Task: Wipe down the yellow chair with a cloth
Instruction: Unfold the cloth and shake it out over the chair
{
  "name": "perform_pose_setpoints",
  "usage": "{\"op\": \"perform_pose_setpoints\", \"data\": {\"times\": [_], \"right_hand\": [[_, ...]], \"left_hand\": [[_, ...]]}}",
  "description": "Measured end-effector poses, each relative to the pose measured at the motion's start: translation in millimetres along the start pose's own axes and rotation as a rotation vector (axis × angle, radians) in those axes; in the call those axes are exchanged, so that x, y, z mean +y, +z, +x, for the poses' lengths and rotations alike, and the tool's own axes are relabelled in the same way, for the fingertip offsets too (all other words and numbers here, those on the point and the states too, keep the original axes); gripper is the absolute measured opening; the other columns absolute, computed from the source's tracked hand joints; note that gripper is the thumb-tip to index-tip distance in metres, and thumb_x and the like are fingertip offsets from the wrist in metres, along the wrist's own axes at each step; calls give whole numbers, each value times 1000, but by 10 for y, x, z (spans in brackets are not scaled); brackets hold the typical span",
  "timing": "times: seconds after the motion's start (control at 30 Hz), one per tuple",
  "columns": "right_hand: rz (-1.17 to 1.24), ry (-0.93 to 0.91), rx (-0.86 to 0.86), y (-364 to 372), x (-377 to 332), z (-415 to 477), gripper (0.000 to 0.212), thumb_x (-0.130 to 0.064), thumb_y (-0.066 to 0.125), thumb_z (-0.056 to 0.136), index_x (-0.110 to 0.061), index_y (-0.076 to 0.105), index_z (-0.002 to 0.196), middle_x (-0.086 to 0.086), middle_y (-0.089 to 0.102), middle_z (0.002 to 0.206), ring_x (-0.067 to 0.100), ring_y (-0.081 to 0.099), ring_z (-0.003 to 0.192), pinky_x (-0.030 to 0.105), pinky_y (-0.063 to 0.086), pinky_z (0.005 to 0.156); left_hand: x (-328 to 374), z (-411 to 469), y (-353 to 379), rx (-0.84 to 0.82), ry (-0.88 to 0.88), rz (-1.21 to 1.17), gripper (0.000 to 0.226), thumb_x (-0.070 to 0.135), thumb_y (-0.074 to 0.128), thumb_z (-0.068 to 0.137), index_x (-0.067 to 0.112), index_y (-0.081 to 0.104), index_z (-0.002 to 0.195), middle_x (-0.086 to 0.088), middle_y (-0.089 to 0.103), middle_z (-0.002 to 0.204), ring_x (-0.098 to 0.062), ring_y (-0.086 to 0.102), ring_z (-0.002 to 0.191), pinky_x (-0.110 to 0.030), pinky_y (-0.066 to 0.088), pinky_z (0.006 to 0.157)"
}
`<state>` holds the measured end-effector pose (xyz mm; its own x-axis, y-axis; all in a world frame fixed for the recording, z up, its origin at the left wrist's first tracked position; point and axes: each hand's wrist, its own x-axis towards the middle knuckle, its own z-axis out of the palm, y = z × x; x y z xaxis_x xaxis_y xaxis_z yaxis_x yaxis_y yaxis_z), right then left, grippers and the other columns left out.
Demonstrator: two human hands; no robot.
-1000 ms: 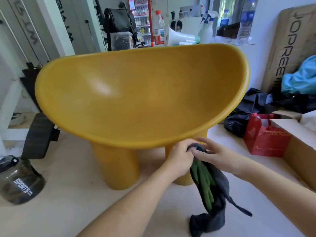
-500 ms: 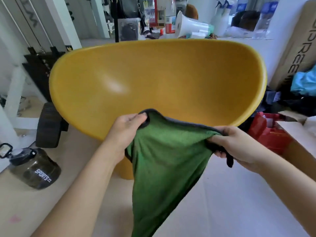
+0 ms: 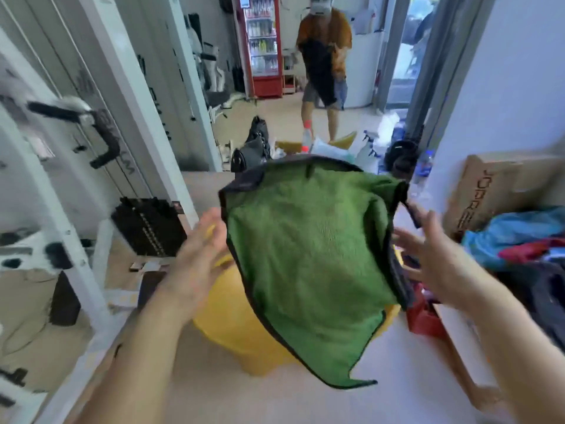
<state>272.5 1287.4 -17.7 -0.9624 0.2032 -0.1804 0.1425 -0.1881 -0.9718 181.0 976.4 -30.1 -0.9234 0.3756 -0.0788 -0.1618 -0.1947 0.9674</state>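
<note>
Just left of the cloth [image 3: 305,255]: left hand [image 3: 195,258], fingers straight and apart, clamped on nothing. Cloth spread wide in the air above the yellow chair [image 3: 226,319], mostly hidden beneath it. Just right of the cloth: right hand [image 3: 428,255], fingers splayed, likewise empty; contact too blurred to tell. Probably the unfurling step, 0 wiping done. Next: catch the edges, bunch, press onto the seat.

Cardboard box [image 3: 504,185], right of frame: dark vertical lettering, reads about "JOPREE", last letters unclear. White panel [image 3: 128,154], left: dark letters, too blurred to read.
</note>
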Motion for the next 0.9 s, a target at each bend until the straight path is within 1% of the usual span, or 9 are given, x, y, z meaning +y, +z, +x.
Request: {"op": "perform_pose_setpoints", "data": {"times": [0.1,0.17,0.23,0.3,0.43,0.6,0.67,0.77,0.9], "right_hand": [[-160,228,-225,220,365,-120,62,-55,68,72,-5,61,109,-5,73,75,6,66,68,20,52,70],[-140,320,-181,182,514,-126,67,-50,64,81,10,59,110,1,63,64,15,61,59,33,50,74],[-7,451,-175,66,533,-105,62,-51,50,91,6,59,113,6,55,65,20,52,49,37,50,66],[45,537,-203,-26,521,-67,50,-52,49,93,-7,61,112,9,53,74,21,48,50,33,48,61],[-237,569,-218,-72,816,-67,34,-30,65,90,-17,59,121,6,62,93,17,62,74,33,50,76],[-129,670,-522,47,1168,-204,63,-39,77,79,-46,45,133,-11,59,128,13,51,122,41,49,92],[-78,624,-640,218,1163,-204,65,-37,81,74,-51,46,128,-16,61,126,12,54,120,42,49,93],[-152,440,-525,452,1025,-31,43,-7,75,81,-21,61,119,0,72,102,15,69,91,44,53,89],[-492,151,-449,421,596,460,23,-5,77,78,-14,70,98,2,75,85,15,71,75,42,58,81]], "left_hand": [[-645,-282,412,-13,-425,69,102,85,60,41,22,59,121,7,74,97,-12,67,101,-39,49,98],[-925,-444,642,-67,-583,64,79,64,75,55,8,65,110,-3,74,99,-14,69,96,-37,51,96],[-1005,-539,796,57,-677,7,51,33,70,83,-6,60,114,-19,68,109,-24,70,87,-37,56,80],[-1101,-557,837,177,-682,33,34,25,52,97,-5,60,111,-17,69,99,-21,70,76,-30,57,63],[-992,-575,1075,211,-627,165,30,34,51,96,7,64,92,-8,70,91,-22,68,88,-32,51,76],[-614,-489,1217,327,-451,-26,13,16,55,94,6,64,93,-8,68,85,-22,66,84,-36,50,81],[-353,-488,1216,320,-377,-59,11,6,53,93,3,63,92,-13,66,85,-24,66,83,-38,51,82],[-55,-446,1036,316,-330,38,17,-4,50,92,-4,62,104,-19,69,99,-31,67,94,-41,53,85],[199,-322,402,395,-349,463,12,6,62,89,11,71,94,-4,75,94,-27,69,96,-44,53,89]]}}
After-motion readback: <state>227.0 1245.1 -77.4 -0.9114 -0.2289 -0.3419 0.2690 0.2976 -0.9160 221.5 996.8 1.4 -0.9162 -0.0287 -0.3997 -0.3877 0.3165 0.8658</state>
